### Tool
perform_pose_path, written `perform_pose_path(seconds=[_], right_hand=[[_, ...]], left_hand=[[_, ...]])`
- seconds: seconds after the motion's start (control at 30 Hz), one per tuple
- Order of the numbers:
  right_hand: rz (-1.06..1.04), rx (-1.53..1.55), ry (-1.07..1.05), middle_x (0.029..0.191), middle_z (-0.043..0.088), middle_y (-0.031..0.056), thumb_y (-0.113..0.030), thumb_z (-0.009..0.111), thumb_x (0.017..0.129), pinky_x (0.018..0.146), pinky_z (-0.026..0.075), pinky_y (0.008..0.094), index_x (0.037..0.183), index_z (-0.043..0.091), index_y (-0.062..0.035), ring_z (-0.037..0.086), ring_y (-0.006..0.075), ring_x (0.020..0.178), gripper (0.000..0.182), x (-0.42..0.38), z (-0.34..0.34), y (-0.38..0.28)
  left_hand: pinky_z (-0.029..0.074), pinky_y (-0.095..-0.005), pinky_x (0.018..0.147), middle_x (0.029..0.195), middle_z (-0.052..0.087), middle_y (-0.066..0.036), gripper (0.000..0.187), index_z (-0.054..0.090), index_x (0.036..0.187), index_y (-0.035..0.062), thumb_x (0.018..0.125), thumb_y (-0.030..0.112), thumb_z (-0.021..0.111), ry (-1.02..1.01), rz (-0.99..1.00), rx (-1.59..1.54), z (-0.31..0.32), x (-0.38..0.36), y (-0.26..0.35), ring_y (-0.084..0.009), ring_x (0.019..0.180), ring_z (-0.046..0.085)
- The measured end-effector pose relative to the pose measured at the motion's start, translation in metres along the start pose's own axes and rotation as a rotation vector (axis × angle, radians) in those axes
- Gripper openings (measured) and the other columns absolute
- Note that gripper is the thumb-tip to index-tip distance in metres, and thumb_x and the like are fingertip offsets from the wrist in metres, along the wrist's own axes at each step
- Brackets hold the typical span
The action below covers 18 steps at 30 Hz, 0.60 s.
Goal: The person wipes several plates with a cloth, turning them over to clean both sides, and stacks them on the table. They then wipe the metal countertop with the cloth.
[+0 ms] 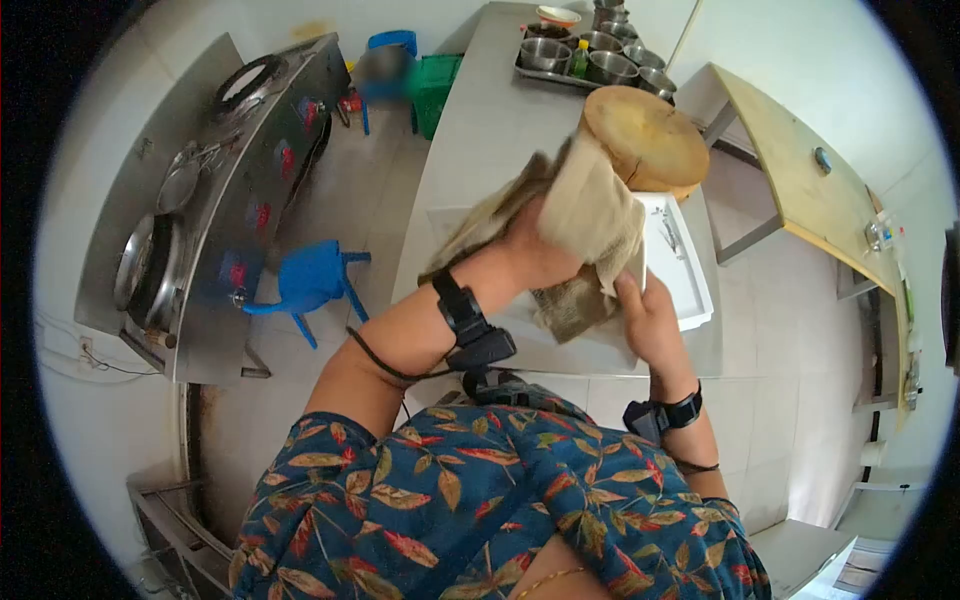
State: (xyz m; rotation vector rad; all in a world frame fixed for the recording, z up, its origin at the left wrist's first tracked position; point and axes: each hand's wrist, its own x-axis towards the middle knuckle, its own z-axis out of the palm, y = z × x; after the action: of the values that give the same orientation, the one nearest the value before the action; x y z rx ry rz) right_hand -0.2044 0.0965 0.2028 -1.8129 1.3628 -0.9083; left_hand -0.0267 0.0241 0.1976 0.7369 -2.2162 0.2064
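Note:
A beige and brown cloth [592, 205] is bunched in my left hand [535, 250], above the metal table. Its folds hang down on both sides and hide most of my left fingers. My right hand [650, 315] is closed, thumb up, at the lower right edge of the cloth. It grips a thin white flat piece [638, 262] that the cloth partly covers; its kind is hard to make out. Just beyond my right hand lies a white tray [690, 312] with small metal pieces [668, 232] in it.
A round wooden chopping block [645, 135] stands on the metal table [470, 130] behind the cloth. Farther back, a tray holds several steel bowls [612, 68]. A stove counter [250, 150] and a blue stool [308, 278] are on the left, a wooden table [800, 160] on the right.

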Motion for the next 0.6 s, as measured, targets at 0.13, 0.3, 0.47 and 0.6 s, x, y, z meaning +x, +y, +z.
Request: perform_pose_path(seconds=[0.13,0.3,0.47,0.6], right_hand=[[-0.106,-0.013,0.046,0.087,0.06,0.0192,-0.022,0.045,0.09,0.072,0.044,0.0327,0.105,0.052,0.0016,0.057,0.0293,0.077,0.028,0.001,-0.004,-0.008],[-0.012,0.118,0.121,0.092,0.06,0.0091,-0.019,0.048,0.09,0.077,0.042,0.0283,0.11,0.051,0.001,0.053,0.0159,0.085,0.029,-0.016,-0.03,-0.008],[0.065,0.337,0.264,0.098,0.057,0.0046,-0.017,0.05,0.089,0.08,0.04,0.0259,0.112,0.052,0.0016,0.05,0.0119,0.089,0.03,-0.036,-0.058,-0.032],[0.039,0.326,0.371,0.099,0.057,0.0054,-0.017,0.052,0.087,0.081,0.04,0.026,0.111,0.052,0.0026,0.051,0.0122,0.09,0.031,-0.041,-0.07,-0.037]], left_hand=[[0.039,-0.0404,0.088,0.113,0.054,-0.01,0.036,0.052,0.112,0.012,0.077,0.022,0.053,0.038,-0.135,-0.177,0.001,-0.005,-0.005,-0.0285,0.101,0.052],[0.04,-0.0405,0.089,0.104,0.057,-0.008,0.037,0.057,0.106,0.0112,0.071,0.023,0.061,0.042,0.002,0.1,0.002,-0.039,-0.041,-0.0275,0.098,0.053],[0.044,-0.0381,0.076,0.091,0.057,-0.01,0.028,0.061,0.091,0.0087,0.065,0.02,0.064,0.092,-0.033,0.199,-0.018,-0.044,-0.07,-0.0283,0.084,0.055],[0.044,-0.0375,0.076,0.092,0.057,-0.011,0.029,0.06,0.094,0.0071,0.067,0.016,0.065,0.082,-0.203,-0.106,-0.023,-0.049,-0.074,-0.0295,0.084,0.055]])
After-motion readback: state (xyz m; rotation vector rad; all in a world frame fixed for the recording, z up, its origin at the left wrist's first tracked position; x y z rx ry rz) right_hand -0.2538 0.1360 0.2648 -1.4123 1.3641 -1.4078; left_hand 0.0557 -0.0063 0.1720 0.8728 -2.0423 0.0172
